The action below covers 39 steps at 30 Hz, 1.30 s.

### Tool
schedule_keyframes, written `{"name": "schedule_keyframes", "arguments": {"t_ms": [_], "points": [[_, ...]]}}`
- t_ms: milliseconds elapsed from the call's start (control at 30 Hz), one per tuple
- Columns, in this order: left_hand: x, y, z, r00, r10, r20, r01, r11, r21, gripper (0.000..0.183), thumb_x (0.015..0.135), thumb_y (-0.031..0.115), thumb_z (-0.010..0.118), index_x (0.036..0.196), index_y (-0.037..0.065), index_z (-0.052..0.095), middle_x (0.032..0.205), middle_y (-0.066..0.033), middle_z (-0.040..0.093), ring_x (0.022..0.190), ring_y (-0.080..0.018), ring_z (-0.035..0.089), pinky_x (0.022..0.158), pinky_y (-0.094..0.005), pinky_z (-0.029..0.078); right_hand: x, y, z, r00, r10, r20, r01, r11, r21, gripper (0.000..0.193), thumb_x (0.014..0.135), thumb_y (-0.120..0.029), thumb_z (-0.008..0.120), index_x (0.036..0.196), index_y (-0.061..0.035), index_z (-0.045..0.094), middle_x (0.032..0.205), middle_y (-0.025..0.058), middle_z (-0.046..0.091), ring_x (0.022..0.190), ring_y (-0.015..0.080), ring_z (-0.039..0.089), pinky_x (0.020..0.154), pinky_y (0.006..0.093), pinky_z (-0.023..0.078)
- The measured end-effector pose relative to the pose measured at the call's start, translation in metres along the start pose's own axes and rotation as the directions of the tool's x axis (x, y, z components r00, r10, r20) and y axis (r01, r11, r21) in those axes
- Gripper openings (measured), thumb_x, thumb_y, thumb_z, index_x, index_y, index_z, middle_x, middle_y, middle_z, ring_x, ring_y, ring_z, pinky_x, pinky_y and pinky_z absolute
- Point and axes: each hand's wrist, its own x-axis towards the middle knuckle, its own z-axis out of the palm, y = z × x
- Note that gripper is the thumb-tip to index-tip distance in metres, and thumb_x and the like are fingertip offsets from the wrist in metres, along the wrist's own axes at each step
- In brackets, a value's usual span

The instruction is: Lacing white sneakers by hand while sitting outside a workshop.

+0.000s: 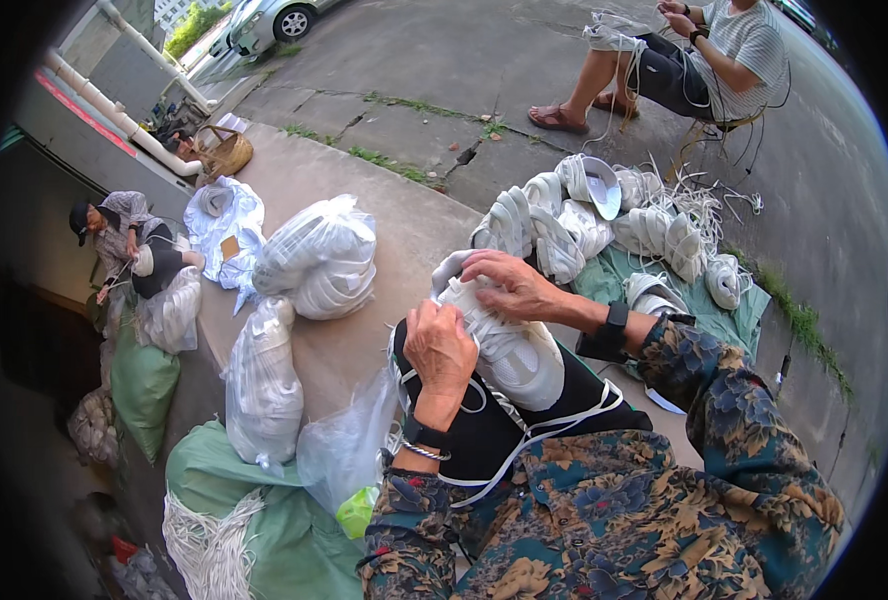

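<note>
A white sneaker (pixel 520 362) rests across my lap, toe toward me and opening away from me. My left hand (pixel 442 348) is closed in a pinch at the left side of its lacing, with the fingertips partly hidden. A white shoelace (pixel 509 470) runs below that hand and loops over my dark-clad thighs. Across the tongue and eyelets, my right hand (pixel 517 287) is bent with thumb and fingers closed on the sneaker's upper part. Both wrists wear dark bands.
White sneakers (pixel 649 232) are heaped on a green sheet (pixel 742 318) at the right. Clear bags of shoes (pixel 266 385) and a green sack (pixel 304 520) with a bundle of white laces (pixel 209 540) are at my left. Two other people (pixel 739 60) sit farther off, handling shoes or laces.
</note>
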Motion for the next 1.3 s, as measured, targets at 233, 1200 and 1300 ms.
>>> {"name": "schedule_keyframes", "arguments": {"t_ms": [233,1200,1300], "points": [[0.01,0.001,-0.004,0.969,0.225,0.097,-0.244,0.929,0.277,0.008,0.068,0.004,0.06,0.074,-0.001,0.063,0.114,-0.0189,0.047,0.112,-0.0418,0.041,0.088,-0.0479,0.037,-0.004,0.006,-0.001,1.0,-0.03,-0.007,0.03,0.999,-0.022,0.025,0.072,-0.008,0.06,0.097,-0.0046,0.058,0.109,0.0129,0.055,0.107,0.0305,0.051,0.09,0.039,0.041],[-0.005,-0.02,0.044,0.994,-0.095,-0.06,0.078,0.968,-0.237,0.007,0.072,0.003,0.062,0.076,-0.002,0.059,0.125,-0.0258,0.042,0.114,-0.0377,0.044,0.094,-0.0415,0.037,0.008,-0.016,-0.008,0.942,0.043,0.332,0.109,0.899,-0.425,0.01,0.072,-0.006,0.06,0.073,0.0034,0.056,0.104,0.0205,0.052,0.101,0.0316,0.052,0.078,0.0385,0.047],[-0.007,-0.03,0.031,0.995,-0.085,-0.046,0.059,0.911,-0.409,0.009,0.075,0.004,0.06,0.082,-0.001,0.061,0.119,-0.0221,0.048,0.105,-0.0341,0.052,0.086,-0.0394,0.042,0.008,-0.009,-0.013,0.98,-0.121,0.156,0.163,0.943,-0.291,0.012,0.076,-0.008,0.06,0.078,0.0019,0.055,0.108,0.0206,0.052,0.101,0.0314,0.053,0.08,0.0382,0.046]]}}
